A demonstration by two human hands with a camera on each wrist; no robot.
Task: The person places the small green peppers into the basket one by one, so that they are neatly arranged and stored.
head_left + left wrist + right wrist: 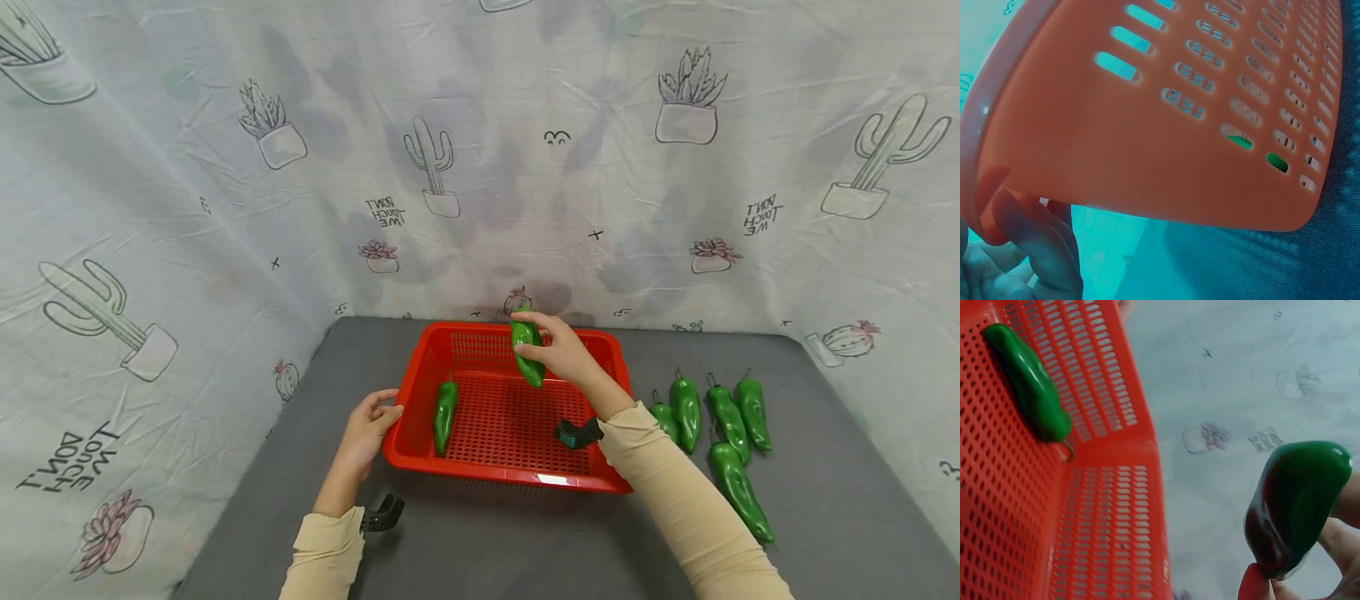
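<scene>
A red plastic basket point(495, 475) with slotted walls and a mesh floor stands on the grey table. At its left side my left hand point(367, 433) grips the rim, thumb and fingers curled about the edge in the left wrist view. Over the back part of the basket, my right hand point(564, 357) holds a green pepper point(526, 335) between thumb and fingers. That pepper hangs tilted, its glossy end facing the right wrist camera. Inside the basket, another green pepper point(446, 418) lies lengthwise along the left wall.
To the right of the basket, several green peppers point(724, 408) lie on the grey table point(480, 550), one pepper point(741, 492) nearer the front. My right forearm partly covers the leftmost ones. A white cloth point(495, 167) printed with cacti hangs behind and at both sides.
</scene>
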